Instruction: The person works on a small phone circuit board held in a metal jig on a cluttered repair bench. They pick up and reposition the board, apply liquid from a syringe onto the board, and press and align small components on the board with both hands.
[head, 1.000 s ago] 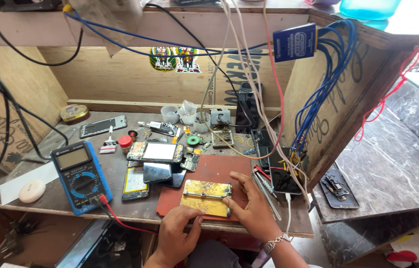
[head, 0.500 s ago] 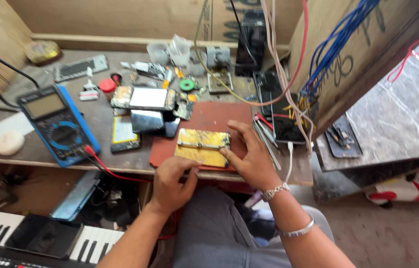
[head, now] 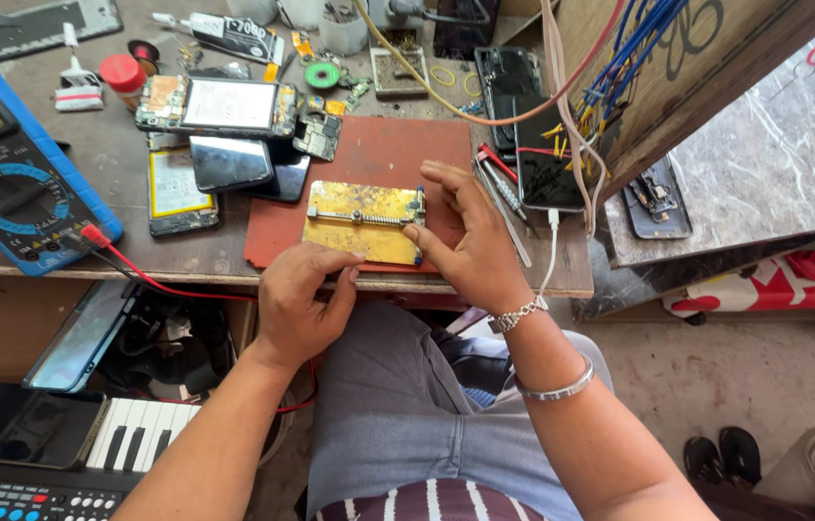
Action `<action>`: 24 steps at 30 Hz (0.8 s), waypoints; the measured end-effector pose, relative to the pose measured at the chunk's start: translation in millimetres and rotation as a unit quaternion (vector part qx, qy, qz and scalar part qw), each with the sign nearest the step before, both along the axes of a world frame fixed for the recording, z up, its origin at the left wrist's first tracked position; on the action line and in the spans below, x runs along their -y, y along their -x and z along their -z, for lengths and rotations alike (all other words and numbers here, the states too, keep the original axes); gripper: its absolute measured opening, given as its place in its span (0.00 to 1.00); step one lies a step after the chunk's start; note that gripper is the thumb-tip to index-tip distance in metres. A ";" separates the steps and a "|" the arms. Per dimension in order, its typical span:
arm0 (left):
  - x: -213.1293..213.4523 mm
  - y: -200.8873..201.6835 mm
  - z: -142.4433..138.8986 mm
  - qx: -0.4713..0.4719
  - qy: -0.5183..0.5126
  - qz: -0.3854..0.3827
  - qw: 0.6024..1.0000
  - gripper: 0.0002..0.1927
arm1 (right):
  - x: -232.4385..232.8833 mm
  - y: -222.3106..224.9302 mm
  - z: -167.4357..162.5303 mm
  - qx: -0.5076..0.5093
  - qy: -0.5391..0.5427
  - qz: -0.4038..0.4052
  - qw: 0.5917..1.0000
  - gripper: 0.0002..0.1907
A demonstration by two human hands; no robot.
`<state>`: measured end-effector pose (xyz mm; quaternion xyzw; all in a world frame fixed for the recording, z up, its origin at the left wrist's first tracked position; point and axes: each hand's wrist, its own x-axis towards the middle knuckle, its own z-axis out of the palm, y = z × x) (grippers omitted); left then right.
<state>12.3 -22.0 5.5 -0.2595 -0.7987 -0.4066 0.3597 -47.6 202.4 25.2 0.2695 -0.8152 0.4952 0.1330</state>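
Bright even daylight, soft shadows, sharp focus, slight wide-angle edge distortion
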 end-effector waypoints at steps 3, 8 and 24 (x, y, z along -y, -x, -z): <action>1.2 -0.2 1.8 0.002 0.004 0.002 1.000 0.10 | 0.7 -0.3 0.4 -0.002 -0.004 0.000 1.000 0.31; 1.2 -0.7 3.7 0.000 0.002 0.005 1.000 0.10 | 1.0 -2.3 1.7 0.007 0.002 0.004 1.000 0.31; -6.4 -2.1 10.5 0.008 0.016 -0.001 1.000 0.08 | -9.5 -3.7 3.6 -0.044 -0.002 0.027 0.999 0.30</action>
